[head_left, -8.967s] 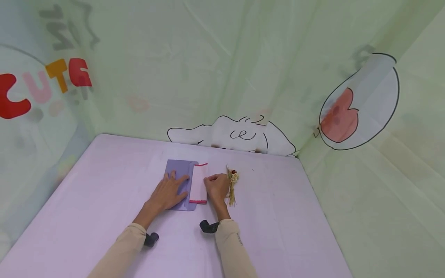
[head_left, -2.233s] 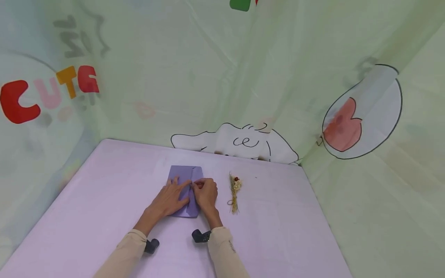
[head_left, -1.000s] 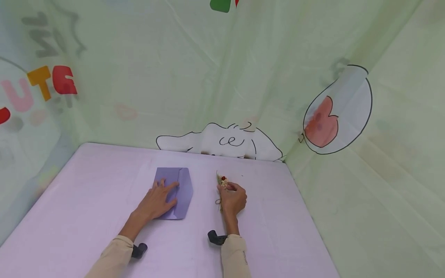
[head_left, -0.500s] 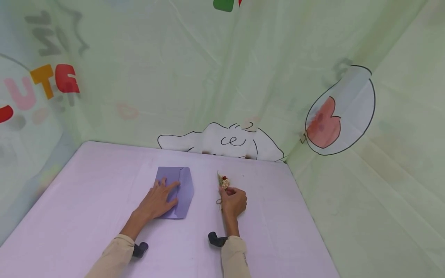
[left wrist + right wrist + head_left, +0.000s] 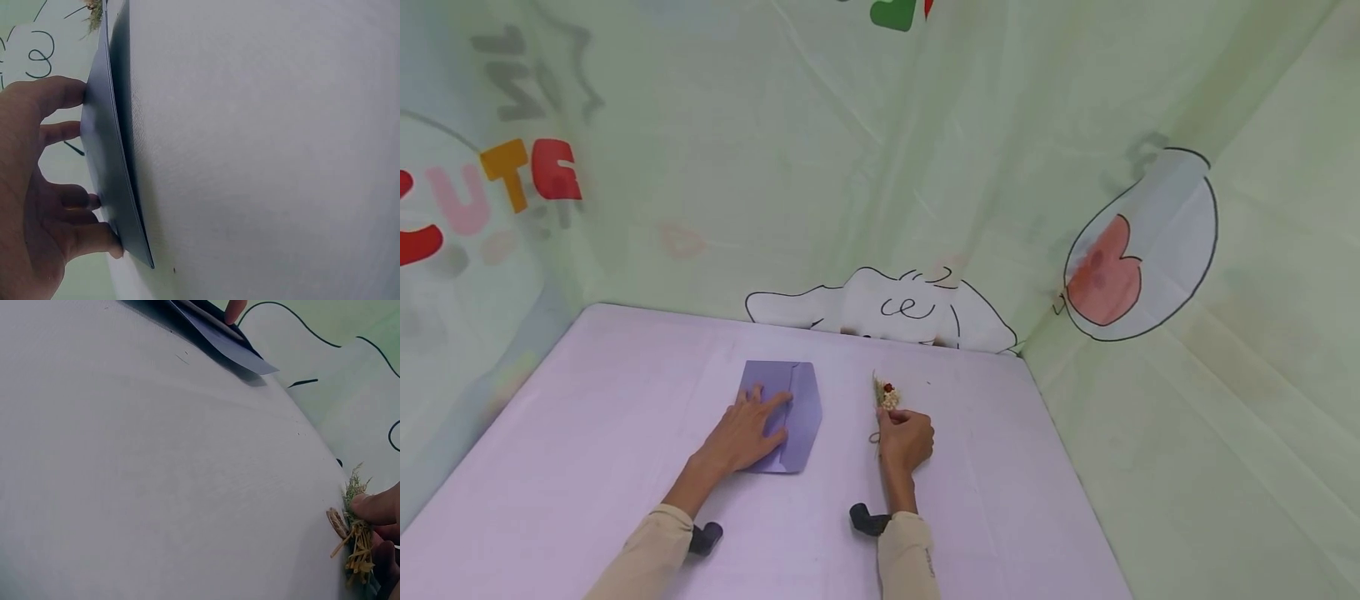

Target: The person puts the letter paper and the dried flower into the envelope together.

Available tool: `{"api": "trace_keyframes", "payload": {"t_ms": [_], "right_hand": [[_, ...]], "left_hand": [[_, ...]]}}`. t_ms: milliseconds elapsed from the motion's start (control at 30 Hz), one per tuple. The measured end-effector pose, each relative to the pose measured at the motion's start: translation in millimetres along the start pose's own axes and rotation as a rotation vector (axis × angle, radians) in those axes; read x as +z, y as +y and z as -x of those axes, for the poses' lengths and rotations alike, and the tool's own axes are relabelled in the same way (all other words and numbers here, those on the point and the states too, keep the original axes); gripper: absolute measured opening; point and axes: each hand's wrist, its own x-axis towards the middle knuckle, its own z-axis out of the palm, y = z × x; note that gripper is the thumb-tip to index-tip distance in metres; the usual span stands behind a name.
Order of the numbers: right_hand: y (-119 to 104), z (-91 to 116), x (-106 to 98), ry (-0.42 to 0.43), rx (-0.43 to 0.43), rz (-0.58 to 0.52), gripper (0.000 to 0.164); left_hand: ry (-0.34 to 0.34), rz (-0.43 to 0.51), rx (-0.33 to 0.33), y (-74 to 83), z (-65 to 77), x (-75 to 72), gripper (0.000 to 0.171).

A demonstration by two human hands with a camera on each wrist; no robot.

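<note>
One spread left hand (image 5: 742,433) rests on a purple envelope (image 5: 805,415) while the right hand (image 5: 907,439) pinches a dried bouquet (image 5: 890,397).

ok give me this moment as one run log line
left hand: fingers spread on purple envelope | right hand: pinching dried-flower bunch | envelope: flap open, lying on table

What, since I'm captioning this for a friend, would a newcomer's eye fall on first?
Probably the big coloured letters on the backdrop at the left and the red heart shape inside a drawn outline at the right. Next, on the lilac table, the purple envelope under the left hand and the small dried bouquet pinched in the right hand.
</note>
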Motion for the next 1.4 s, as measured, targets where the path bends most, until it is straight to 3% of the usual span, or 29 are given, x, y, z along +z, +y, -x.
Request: {"api": "trace_keyframes", "payload": {"t_ms": [300, 600, 900, 1400], "right_hand": [[-1.2, -1.4, 2.9, -0.009, -0.002, -0.013, 0.016], [-3.1, -3.2, 6.7, -0.021, 0.007, -0.048, 0.015], [-14.2, 2.0, 9.8, -0.039, -0.014, -0.058, 0.014], [-35.1, 21.7, 24.4, -0.106, -0.103, -0.117, 0.015]], "left_hand": [[0.105, 0.020, 0.049, -7.5, -0.7, 9.6, 0.055], [-0.002, 0.003, 0.001, -0.7, -1.3, -5.8, 0.055], [0.054, 0.036, 0.027, -4.9, -1.3, -1.4, 0.057], [-0.025, 0.028, -0.025, -2.3, -1.3, -1.6, 0.056]]}}
